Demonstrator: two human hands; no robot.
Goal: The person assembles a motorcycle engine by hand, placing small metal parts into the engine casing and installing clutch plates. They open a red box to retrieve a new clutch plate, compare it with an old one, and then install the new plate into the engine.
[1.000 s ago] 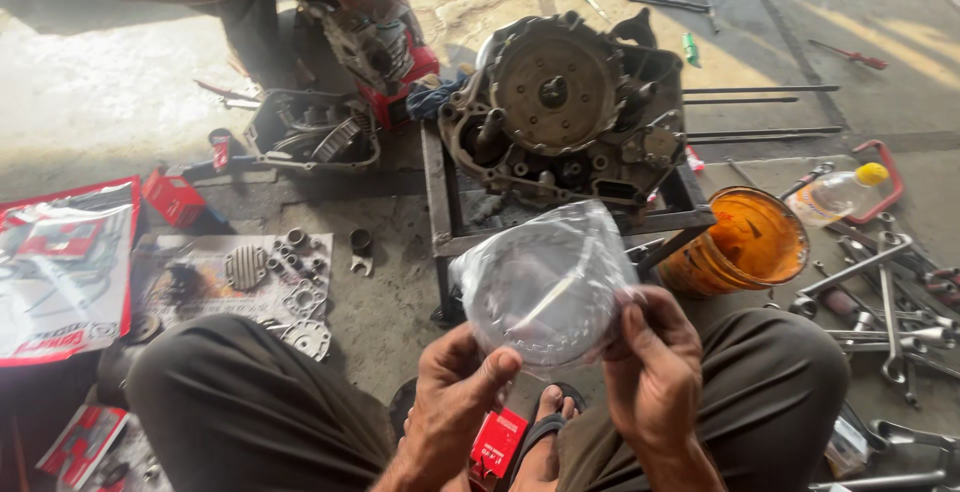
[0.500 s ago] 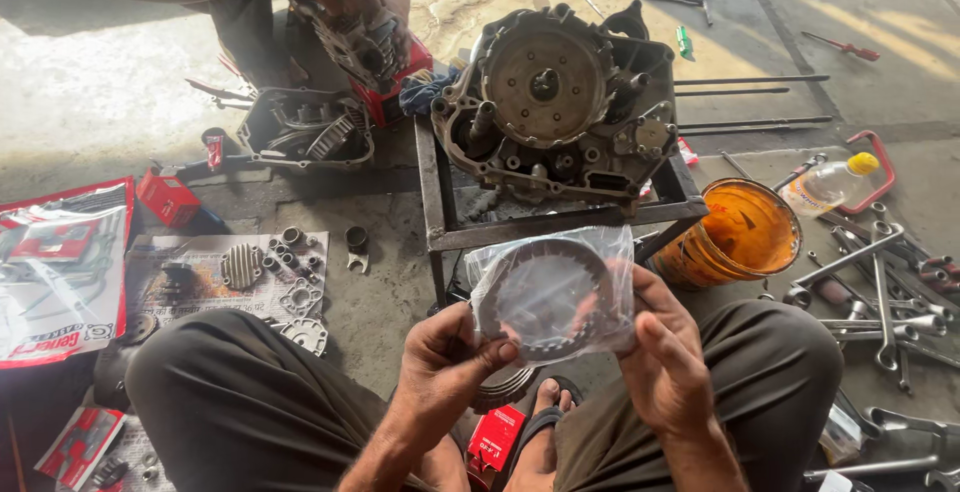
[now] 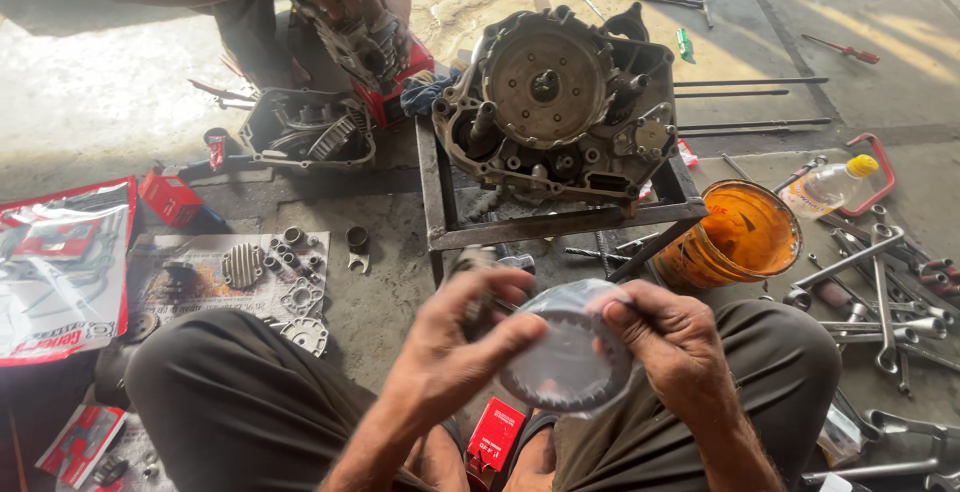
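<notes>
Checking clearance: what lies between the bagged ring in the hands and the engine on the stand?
Head view: the metal stand's front rail and loose bolts on bare concrete lie between the bagged ring and engine.

Both hands (image 3: 455, 352) (image 3: 675, 347) gripping bagged toothed ring (image 3: 565, 367), possibly clutch plate

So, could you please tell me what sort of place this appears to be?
Probably a motorcycle repair workshop, with work done on the floor: an opened engine sits on a metal stand, and wrenches lie scattered beside an orange bucket.
</notes>
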